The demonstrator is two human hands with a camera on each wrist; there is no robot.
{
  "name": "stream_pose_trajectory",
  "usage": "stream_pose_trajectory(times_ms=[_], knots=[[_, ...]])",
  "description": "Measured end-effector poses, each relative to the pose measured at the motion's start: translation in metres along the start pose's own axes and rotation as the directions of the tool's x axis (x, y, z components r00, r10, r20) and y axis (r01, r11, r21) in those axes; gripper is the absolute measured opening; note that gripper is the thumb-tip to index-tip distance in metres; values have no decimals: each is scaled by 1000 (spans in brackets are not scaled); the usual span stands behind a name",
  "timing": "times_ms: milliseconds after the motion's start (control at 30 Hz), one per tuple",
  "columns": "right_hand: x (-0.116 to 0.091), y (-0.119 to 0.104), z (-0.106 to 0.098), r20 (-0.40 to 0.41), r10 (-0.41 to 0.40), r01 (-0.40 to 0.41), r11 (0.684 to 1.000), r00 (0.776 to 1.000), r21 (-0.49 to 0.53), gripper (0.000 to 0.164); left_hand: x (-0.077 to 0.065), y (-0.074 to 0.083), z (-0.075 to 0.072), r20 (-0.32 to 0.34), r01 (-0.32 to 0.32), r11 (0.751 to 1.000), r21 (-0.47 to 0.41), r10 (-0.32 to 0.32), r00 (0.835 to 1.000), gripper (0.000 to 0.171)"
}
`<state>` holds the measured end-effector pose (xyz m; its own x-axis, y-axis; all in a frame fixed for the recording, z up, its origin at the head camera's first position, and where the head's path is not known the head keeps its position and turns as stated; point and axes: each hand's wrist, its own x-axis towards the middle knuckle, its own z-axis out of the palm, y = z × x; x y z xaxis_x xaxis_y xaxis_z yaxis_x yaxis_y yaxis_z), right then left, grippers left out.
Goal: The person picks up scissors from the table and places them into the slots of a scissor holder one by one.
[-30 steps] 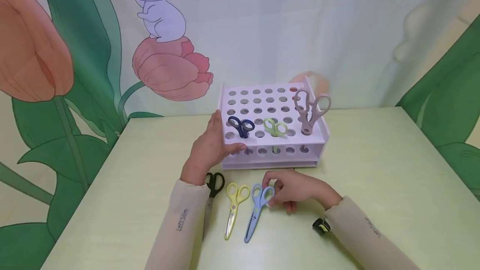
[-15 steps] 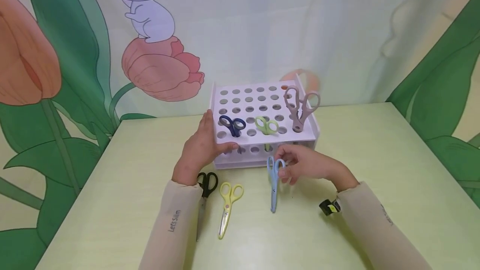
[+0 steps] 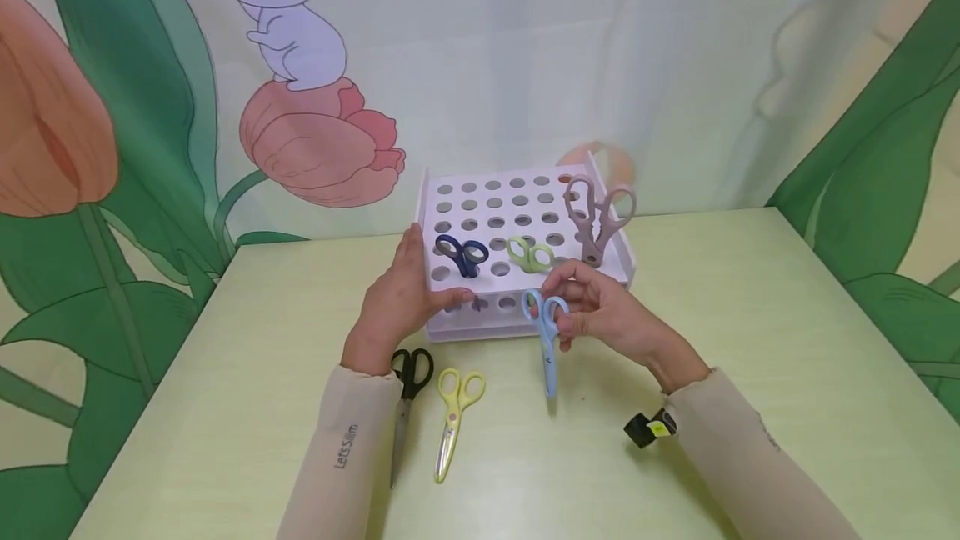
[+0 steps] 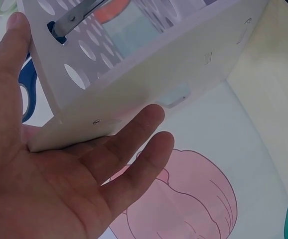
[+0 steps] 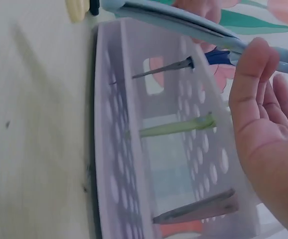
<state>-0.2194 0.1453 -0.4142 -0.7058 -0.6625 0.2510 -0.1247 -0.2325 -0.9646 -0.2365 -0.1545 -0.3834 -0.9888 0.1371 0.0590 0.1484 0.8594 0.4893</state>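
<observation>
My right hand pinches the handle loops of light blue scissors, which hang blades down before the front of a white rack with round holes. In the right wrist view the blue scissors lie across the top. My left hand rests against the rack's left front corner, thumb at the front and fingers fairly straight along the side. Dark blue scissors, light green scissors and mauve scissors stand in holes of the rack.
Black-handled scissors, partly behind the left wrist, and yellow scissors lie on the pale green table. A patterned curtain hangs behind the rack. The right wrist wears a small black device.
My right hand has lifted the blue scissors from the table and carried them up toward the rack's front, swinging them more upright. The left hand stays at the rack's corner.
</observation>
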Motion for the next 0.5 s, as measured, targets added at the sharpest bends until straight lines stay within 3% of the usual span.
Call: stream_pose_trajectory(times_ms=[200,400,500], knots=[[-5,-21,3,27,1,1,998,1000,-66,21,0,1,0,-5,-12,1000,-8,12,1000,127],[-14,-44,1,-100,49,-67,979,994,-192,14,-1,2,0,1,-9,1000,-6,9,1000,128],[-20,-57,-6,-134,-4,-31,964,991,-263,13,0,2,-1,4,-22,1000,-6,22,1000,128]])
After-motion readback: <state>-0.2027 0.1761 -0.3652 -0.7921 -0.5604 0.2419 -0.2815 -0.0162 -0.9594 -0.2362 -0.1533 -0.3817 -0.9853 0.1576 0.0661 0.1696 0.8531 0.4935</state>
